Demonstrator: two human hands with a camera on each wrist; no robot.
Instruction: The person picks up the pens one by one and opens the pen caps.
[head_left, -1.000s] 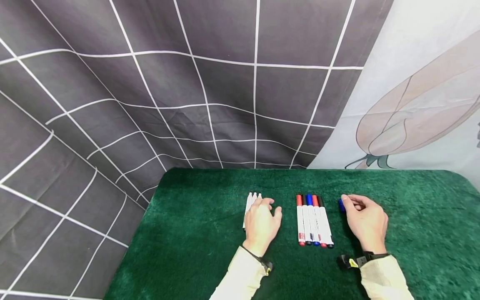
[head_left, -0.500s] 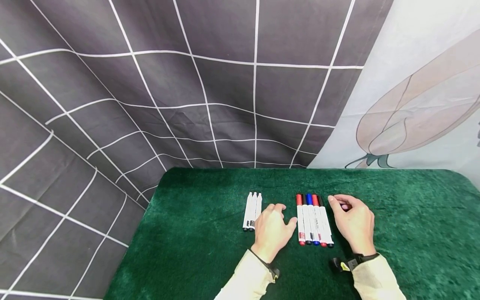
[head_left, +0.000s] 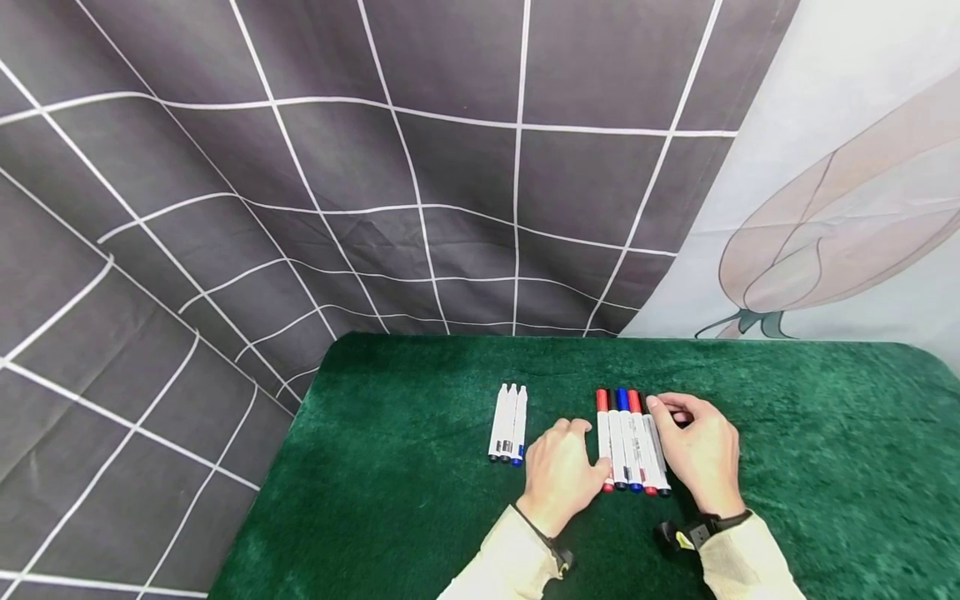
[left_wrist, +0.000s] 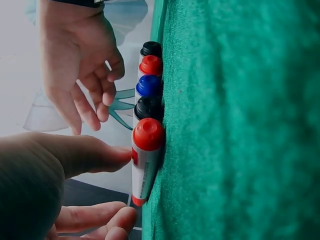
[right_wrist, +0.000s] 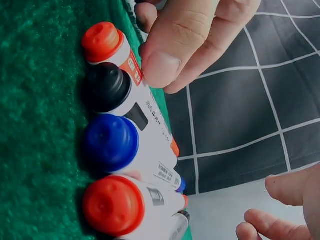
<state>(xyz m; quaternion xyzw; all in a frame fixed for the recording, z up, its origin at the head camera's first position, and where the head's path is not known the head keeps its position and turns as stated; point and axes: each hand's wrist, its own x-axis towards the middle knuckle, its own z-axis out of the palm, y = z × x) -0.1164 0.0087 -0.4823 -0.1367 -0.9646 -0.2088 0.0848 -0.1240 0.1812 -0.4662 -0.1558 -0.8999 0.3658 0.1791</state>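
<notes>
My left hand (head_left: pixel 564 477) is at the left side of a row of several white capped markers (head_left: pixel 626 442). Its thumb touches the body of the outermost red marker (left_wrist: pixel 146 167), with the fingers spread off beyond it in the left wrist view. My right hand (head_left: pixel 701 454) hovers at the row's right side, its thumb by the cap of the black marker (head_left: pixel 660 467). In the right wrist view its thumb and fingers (right_wrist: pixel 280 190) are apart, with nothing seen between them. Three white markers (head_left: pixel 508 425) without coloured caps lie to the left.
A green velvety cloth (head_left: pixel 390 467) covers the table. Behind it hangs a dark curtain (head_left: pixel 450 167) with white grid lines, beside a white cloth (head_left: pixel 862 100) with a pink floral print. A wrist camera (head_left: pixel 671 537) sits under my right wrist.
The left hand has moved right, from over the three uncapped markers to the capped row. The right hand has shifted left to the row; the blue cap by it earlier is out of sight.
</notes>
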